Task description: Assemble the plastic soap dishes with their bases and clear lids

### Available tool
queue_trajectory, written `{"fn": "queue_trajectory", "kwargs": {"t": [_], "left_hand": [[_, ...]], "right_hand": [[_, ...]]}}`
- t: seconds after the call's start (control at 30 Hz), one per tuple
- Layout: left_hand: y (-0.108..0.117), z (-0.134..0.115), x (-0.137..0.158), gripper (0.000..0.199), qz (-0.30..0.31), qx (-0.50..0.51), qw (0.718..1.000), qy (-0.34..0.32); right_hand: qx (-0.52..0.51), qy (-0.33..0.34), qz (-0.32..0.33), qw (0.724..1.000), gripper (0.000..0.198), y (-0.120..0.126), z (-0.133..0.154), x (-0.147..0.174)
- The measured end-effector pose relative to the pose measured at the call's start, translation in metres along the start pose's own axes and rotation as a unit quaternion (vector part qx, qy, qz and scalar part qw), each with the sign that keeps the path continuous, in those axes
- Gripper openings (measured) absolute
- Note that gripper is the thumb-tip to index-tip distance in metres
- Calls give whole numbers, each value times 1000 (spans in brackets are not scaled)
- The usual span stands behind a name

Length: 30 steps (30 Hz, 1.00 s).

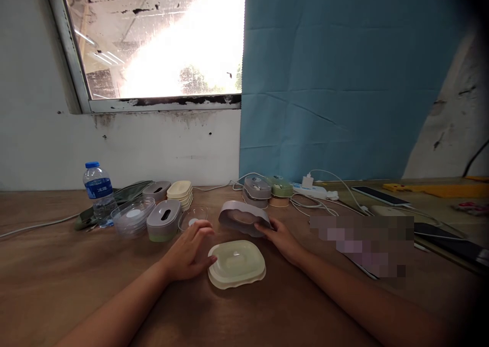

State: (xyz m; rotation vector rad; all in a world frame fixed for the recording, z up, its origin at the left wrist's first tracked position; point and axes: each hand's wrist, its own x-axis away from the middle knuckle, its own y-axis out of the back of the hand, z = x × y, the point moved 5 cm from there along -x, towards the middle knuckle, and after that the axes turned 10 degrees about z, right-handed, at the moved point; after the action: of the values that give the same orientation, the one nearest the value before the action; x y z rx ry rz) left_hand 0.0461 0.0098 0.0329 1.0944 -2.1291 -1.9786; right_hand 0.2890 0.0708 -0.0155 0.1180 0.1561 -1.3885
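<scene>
A pale green oval plastic base with a wavy lower rim rests on the table in front of me. My left hand is open at its left edge, the thumb at the rim and the fingers spread. Just behind the base, my right hand grips the right end of a grey oval plastic shell, tilted, with a wavy edge and an open middle. Beyond my left fingers lies a transparent lid with a white round spot. Nearby stands a grey-topped, green-bottomed box with a dark slot.
Left are a water bottle, stacked transparent lids, another slotted box and stacked cream pieces. Grey and green boxes stand at the back near a power strip. Cables and phones lie right.
</scene>
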Motion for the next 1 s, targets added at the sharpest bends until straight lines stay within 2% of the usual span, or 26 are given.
{"fn": "queue_trajectory", "kwargs": {"t": [0.13,0.23,0.33,0.43,0.5,0.63,0.8,1.0], "left_hand": [[-3,-15,-4,25,102,-61,990,-70],[-5,-20,-5,24,130,-81,983,-102],[-1,-12,-6,21,77,-105,990,-51],[6,6,-3,24,-14,-114,992,46],[7,19,0,27,-48,-113,987,104],[0,37,2,31,-23,-113,979,167],[-8,40,2,29,32,-120,976,176],[-10,39,0,29,50,-106,977,177]], "right_hand": [[-60,-12,3,998,31,0,-2,-2],[-91,-20,5,996,27,0,0,-1],[-110,-24,2,994,27,0,1,0],[-119,-21,6,993,31,1,3,0],[-118,-15,11,993,31,1,3,0],[-102,5,21,995,32,1,4,0],[-67,26,19,997,39,2,5,1],[10,43,14,999,43,0,11,4]]}}
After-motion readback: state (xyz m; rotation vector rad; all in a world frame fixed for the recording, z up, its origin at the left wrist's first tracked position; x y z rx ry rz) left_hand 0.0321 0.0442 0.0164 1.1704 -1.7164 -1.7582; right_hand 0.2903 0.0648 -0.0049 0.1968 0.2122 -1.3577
